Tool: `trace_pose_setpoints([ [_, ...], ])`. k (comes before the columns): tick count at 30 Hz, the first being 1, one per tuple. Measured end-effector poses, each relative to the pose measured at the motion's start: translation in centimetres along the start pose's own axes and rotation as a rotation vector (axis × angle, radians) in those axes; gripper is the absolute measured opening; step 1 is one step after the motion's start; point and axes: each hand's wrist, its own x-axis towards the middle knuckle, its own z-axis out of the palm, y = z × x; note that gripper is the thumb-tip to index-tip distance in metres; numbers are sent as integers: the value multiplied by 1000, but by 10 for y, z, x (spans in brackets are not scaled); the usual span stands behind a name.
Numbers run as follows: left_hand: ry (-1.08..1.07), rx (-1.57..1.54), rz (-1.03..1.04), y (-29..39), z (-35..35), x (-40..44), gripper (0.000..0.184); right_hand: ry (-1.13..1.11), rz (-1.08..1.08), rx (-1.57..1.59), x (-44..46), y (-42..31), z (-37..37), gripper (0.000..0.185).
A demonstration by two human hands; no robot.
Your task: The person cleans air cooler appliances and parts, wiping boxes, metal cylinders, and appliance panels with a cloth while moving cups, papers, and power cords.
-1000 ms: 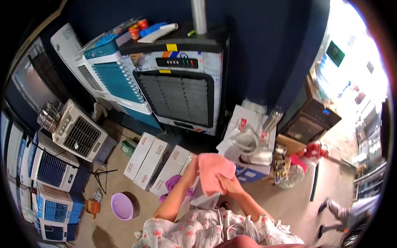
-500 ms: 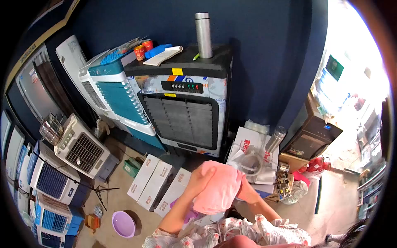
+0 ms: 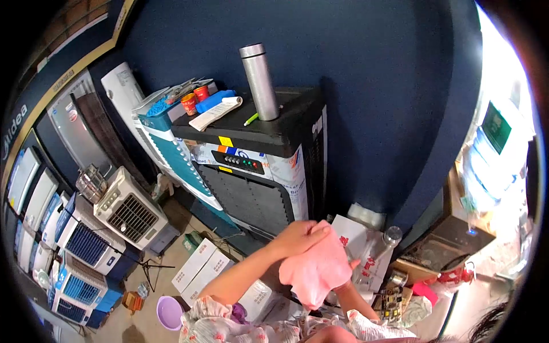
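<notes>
Dark blue wall fills the back of the head view, tall air cooler standing against it. On the cooler's black top: steel flask, green pen just beside its base, open notebook, blue item and two red cups.

Pink cloth is up in front of the person, low centre, bunched between both hands, above the floor. Left hand pinches its upper edge, fingers together along the top. Right hand touches the lower right side, one digit showing past the edge (rest is hidden behind the cloth, so can't tell how tightly it closes).

White cartons sit on the floor at left, purple basin near them. Right of the cloth: carton with red print, clear bottle nearby.
</notes>
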Motion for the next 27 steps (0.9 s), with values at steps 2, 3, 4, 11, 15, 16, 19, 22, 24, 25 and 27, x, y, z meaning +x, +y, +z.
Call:
trace_pose_setpoints([
  [2,106,293,28,11,-13,27,53,158,116,-185,-1,-17,11,91],
  [3,205,316,-12,23,-28,37,53,236,169,-284,-1,-26,16,84],
  [4,305,341,-47,33,-50,48,54,288,178,-202,0,-33,6,79],
  [11,1149,177,17,-40,-229,188,103,391,105,-221,-6,-71,-12,79],
  [15,1015,-122,-54,-19,-237,208,99,348,141,-62,-11,-80,-8,69],
  [16,968,-121,-57,-19,-238,212,94,356,146,-72,-10,-81,-8,69],
  [19,948,-106,39,-22,-245,220,71,358,162,-101,-6,-82,-10,70],
  [22,985,-29,60,12,-263,207,70,334,179,-125,5,-81,-12,70],
  [24,1019,-38,82,17,-294,204,69,311,187,-144,14,-78,-11,70],
  [25,1043,-50,35,18,-305,200,69,295,192,-151,18,-77,-10,70],
  [27,1071,-77,-1,0,-325,198,70,272,200,-176,27,-74,-9,71],
])
